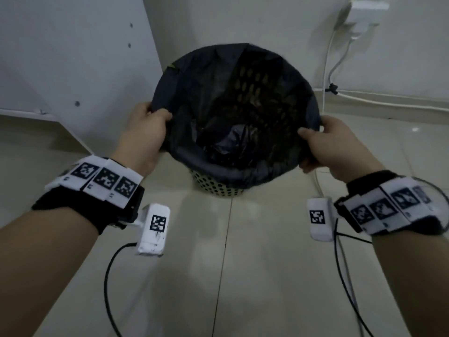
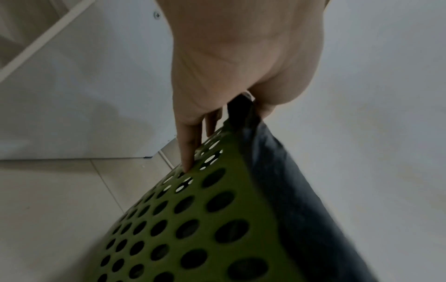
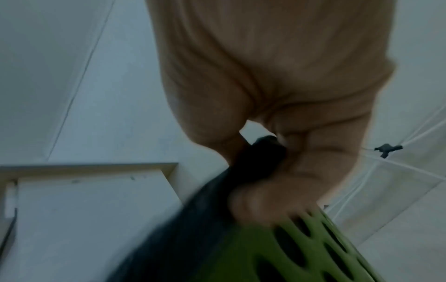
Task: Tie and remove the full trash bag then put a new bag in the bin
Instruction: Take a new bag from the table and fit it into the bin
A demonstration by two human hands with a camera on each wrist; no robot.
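A green perforated bin point(image 1: 216, 188) stands on the tiled floor, lined with a black trash bag point(image 1: 233, 69) whose edge is folded over the rim. My left hand point(image 1: 148, 132) grips the bag's edge at the bin's left side, thumb over the top. In the left wrist view the left hand point(image 2: 231, 95) pinches the black bag point(image 2: 284, 181) while its fingers point(image 2: 190, 148) lie straight against the green bin point(image 2: 193, 229). My right hand point(image 1: 323, 144) grips the bag at the right rim. In the right wrist view the right hand point(image 3: 277, 164) curls round the black bag point(image 3: 193, 219) above the bin point(image 3: 277, 257).
A white cabinet panel point(image 1: 73, 69) stands to the left of the bin. White cables point(image 1: 335, 69) run down the wall from a socket point(image 1: 359, 18) at the back right and along the floor. Black wrist-camera cables point(image 1: 109, 276) trail over the tiles.
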